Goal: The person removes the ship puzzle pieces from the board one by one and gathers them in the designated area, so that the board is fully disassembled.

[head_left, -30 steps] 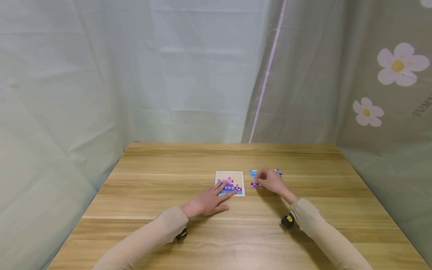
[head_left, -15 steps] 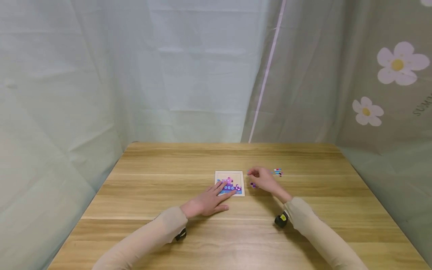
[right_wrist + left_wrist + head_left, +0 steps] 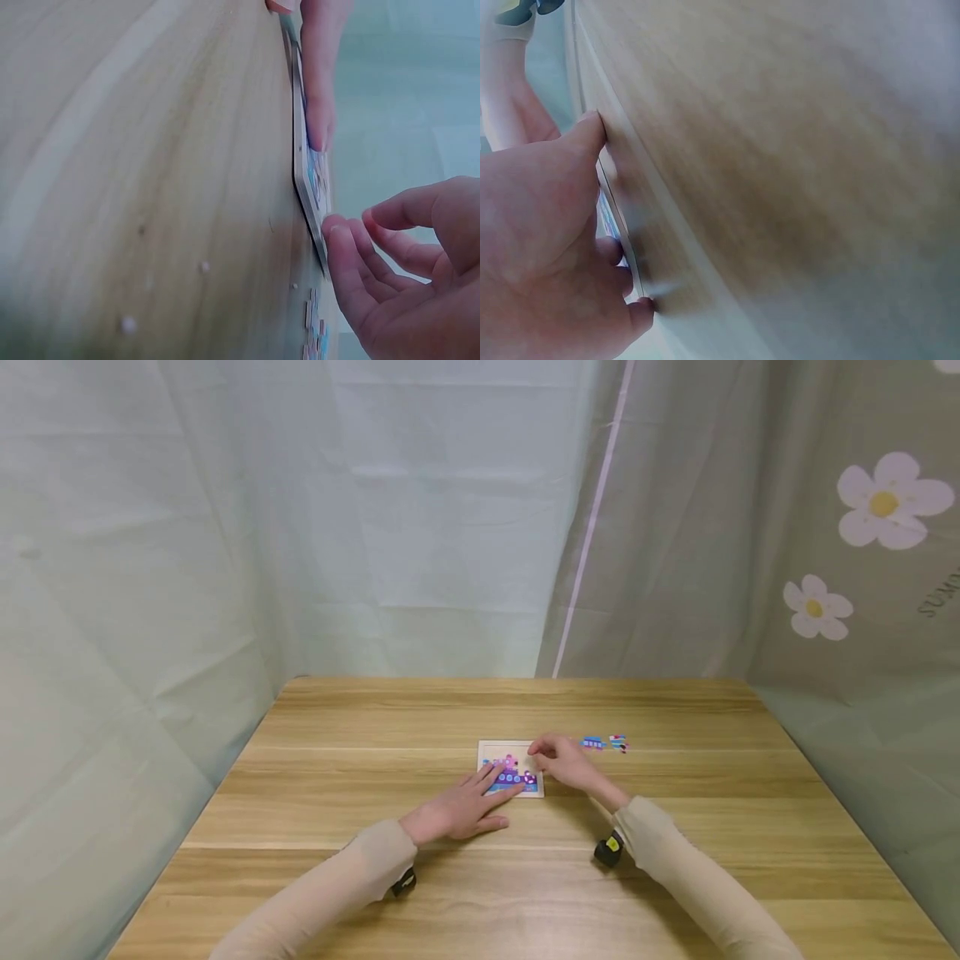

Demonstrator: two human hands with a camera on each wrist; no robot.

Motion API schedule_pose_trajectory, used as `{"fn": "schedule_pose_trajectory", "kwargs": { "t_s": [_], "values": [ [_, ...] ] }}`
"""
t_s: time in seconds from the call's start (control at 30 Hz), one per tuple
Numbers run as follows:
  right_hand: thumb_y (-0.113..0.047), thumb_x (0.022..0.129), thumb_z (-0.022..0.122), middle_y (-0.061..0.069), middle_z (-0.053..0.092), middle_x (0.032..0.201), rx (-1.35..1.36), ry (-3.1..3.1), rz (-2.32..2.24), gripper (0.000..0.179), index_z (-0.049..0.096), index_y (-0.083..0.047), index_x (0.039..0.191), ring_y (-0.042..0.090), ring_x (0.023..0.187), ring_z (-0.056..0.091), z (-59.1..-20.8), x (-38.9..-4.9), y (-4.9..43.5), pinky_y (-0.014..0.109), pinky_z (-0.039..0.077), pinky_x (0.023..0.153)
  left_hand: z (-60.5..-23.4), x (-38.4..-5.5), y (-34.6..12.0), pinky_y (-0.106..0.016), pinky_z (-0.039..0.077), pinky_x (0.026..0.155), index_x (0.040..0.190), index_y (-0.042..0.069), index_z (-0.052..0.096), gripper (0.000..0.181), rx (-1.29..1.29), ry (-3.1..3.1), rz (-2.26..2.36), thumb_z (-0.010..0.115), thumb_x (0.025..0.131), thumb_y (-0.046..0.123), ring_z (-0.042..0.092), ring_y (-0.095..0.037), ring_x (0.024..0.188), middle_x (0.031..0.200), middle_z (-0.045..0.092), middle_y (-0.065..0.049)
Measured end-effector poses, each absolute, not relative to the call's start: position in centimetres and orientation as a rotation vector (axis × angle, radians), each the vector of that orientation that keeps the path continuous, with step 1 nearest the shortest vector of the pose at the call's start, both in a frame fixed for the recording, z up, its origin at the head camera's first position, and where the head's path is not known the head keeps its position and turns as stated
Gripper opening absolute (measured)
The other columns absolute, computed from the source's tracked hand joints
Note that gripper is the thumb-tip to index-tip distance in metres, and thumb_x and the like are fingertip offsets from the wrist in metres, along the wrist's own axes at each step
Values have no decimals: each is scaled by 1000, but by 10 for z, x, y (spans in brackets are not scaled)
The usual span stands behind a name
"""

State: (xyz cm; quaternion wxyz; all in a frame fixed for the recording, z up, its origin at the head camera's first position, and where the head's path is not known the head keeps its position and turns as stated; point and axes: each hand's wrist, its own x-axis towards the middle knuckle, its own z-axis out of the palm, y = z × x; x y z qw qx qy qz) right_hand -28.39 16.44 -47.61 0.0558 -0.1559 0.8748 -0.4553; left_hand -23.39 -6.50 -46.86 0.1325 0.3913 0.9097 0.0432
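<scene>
A small jigsaw puzzle tray (image 3: 512, 746) with a pale border lies mid-table. Joined pieces in it show a purple and blue boat picture (image 3: 517, 779). My left hand (image 3: 468, 806) rests on the tray's lower left with fingers spread, and its thumb lies on the table. Over the tray's right edge, my right hand (image 3: 566, 764) has its thumb and fingertips drawn together in a pinch. The puzzle piece in that pinch is hidden by the fingers in the head view. In the right wrist view, the right hand's fingers (image 3: 345, 255) are close above the tray's edge.
Two loose puzzle pieces, a blue one (image 3: 592, 742) and a multicoloured one (image 3: 618, 742), lie right of the right hand on the wooden table (image 3: 375, 718). Curtains (image 3: 420, 527) hang behind and beside the table.
My right hand has moved left from the loose pieces to the tray, carrying a light blue puzzle piece seen at its fingertips earlier. The left hand has stayed in place.
</scene>
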Motion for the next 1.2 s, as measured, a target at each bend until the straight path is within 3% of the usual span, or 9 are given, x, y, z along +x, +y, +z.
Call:
{"fn": "schedule_pose_trajectory", "kwargs": {
  "t_s": [0.5, 0.83, 1.2],
  "values": [
    [-1, 89, 57, 14, 69, 95, -530, 2652, -1348, 13, 65, 1, 100, 12, 78, 62, -476, -285, 159, 22, 55, 65, -465, -235, -67, -53, 23, 119, 155, 33, 19, 58, 1100, 2636, 124, 37, 102, 48, 8, -33, 151, 163, 4, -18],
    [-1, 89, 57, 12, 68, 90, -528, 2667, -1277, 12, 65, 0, 98, 10, 70, 58, -472, -284, 157, 22, 51, 62, -464, -233, -75, -51, 23, 119, 156, 25, 20, 63, 1111, 2625, 159, 40, 101, 48, 12, -35, 150, 162, 8, -19],
    [-6, 88, 66, 14, 71, 98, -563, 2694, -1140, 23, 67, 4, 108, 20, 88, 67, -469, -287, 142, 33, 56, 81, -462, -228, -75, -52, 30, 116, 154, 22, 26, 60, 1184, 2618, 156, 44, 101, 44, 16, -41, 148, 160, 11, -24]
  ]
}}
